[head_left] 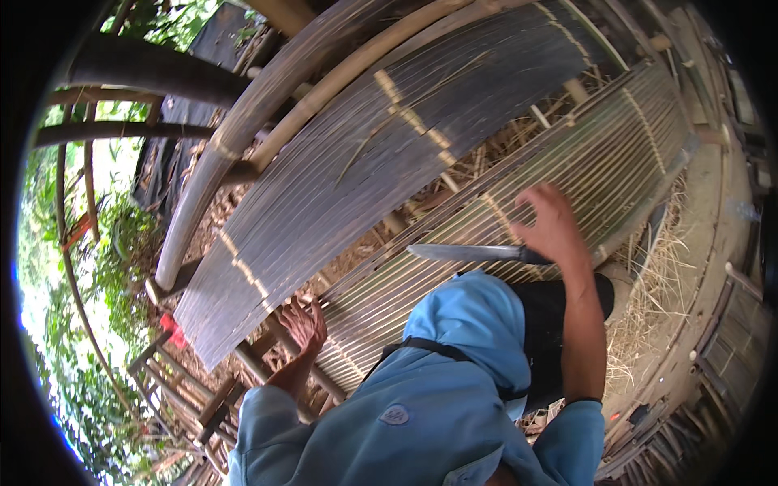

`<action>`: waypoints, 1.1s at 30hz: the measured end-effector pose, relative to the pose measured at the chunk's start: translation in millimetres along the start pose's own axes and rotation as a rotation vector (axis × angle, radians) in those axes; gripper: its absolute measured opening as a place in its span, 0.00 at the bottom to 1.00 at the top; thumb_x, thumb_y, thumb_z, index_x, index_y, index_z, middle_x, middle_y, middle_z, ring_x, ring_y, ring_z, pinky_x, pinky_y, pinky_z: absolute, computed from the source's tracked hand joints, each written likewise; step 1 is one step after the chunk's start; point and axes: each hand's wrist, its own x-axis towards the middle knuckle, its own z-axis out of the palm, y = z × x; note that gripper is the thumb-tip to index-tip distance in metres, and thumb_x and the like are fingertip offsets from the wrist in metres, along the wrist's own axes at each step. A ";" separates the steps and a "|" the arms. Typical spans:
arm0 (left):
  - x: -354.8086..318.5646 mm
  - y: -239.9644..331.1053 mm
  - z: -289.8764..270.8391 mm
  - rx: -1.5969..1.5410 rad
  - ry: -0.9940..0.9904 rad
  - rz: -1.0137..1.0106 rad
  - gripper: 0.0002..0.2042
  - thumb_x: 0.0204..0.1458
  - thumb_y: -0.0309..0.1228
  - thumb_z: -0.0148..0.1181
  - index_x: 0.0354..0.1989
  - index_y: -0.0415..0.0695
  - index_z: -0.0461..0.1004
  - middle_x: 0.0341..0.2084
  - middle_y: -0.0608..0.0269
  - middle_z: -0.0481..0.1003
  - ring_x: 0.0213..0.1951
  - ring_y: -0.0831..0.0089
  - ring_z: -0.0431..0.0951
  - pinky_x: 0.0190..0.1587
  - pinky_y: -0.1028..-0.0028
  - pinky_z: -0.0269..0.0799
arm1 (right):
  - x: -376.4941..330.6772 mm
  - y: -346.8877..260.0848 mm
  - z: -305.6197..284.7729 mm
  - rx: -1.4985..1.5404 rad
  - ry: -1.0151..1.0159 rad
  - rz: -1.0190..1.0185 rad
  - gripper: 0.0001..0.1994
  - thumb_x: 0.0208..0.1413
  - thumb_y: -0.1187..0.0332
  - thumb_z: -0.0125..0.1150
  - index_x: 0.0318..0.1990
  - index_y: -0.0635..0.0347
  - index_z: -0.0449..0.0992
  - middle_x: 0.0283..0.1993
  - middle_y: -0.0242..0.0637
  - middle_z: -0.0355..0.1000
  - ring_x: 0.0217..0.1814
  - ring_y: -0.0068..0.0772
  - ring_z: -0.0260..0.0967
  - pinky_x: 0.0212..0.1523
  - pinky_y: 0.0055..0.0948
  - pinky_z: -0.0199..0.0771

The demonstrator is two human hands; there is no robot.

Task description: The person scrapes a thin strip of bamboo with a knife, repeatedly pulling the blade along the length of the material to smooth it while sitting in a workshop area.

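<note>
The big knife (470,253) sits near the middle of the view, flat and level, its point aimed at 9 o'clock. The right hand (553,227) has its fingers wrapped tight around the handle, just above the pale slat mat (567,174). At 7 o'clock from the blade, the left hand (304,324) is spread wide, palm up, touching the mat's low edge (it grips nothing). A darker mat (340,170) lies beside it at 11 o'clock, with 2 thick bamboo poles (235,130) past that. This looks like trimming or splitting work on the pale mat. The next cut would need the free hand kept away from the blade.
</note>
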 end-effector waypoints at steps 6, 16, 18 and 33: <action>-12.3 160.1 -56.4 -0.530 -0.003 0.770 0.23 0.43 0.23 0.66 0.51 0.40 0.71 0.49 0.42 0.68 0.53 0.42 0.70 0.55 0.49 0.69 | -87.1 45.7 35.2 -0.045 -0.068 0.067 0.31 0.32 0.71 0.80 0.50 0.45 0.75 0.47 0.37 0.66 0.57 0.47 0.65 0.60 0.48 0.61; 19.6 433.4 -84.1 -0.670 0.026 1.098 0.29 0.55 0.34 0.61 0.64 0.35 0.63 0.53 0.39 0.71 0.51 0.40 0.75 0.52 0.50 0.73 | -128.0 73.9 -8.8 -0.168 0.149 0.107 0.18 0.37 0.78 0.67 0.41 0.53 0.78 0.45 0.38 0.67 0.53 0.47 0.66 0.55 0.42 0.66; 29.0 447.4 -61.1 -0.602 -0.054 1.056 0.36 0.57 0.41 0.58 0.69 0.31 0.56 0.55 0.30 0.69 0.52 0.34 0.73 0.55 0.45 0.70 | -154.2 81.6 -22.8 -0.219 0.222 0.153 0.19 0.37 0.78 0.67 0.41 0.53 0.78 0.44 0.39 0.68 0.52 0.47 0.67 0.54 0.42 0.66; 53.3 524.2 -27.7 -0.741 -0.343 0.717 0.19 0.58 0.44 0.62 0.37 0.36 0.81 0.18 0.54 0.76 0.25 0.64 0.76 0.33 0.61 0.72 | -300.9 83.0 -7.7 0.086 0.595 0.791 0.21 0.33 0.79 0.71 0.40 0.57 0.76 0.38 0.47 0.70 0.43 0.58 0.70 0.44 0.46 0.70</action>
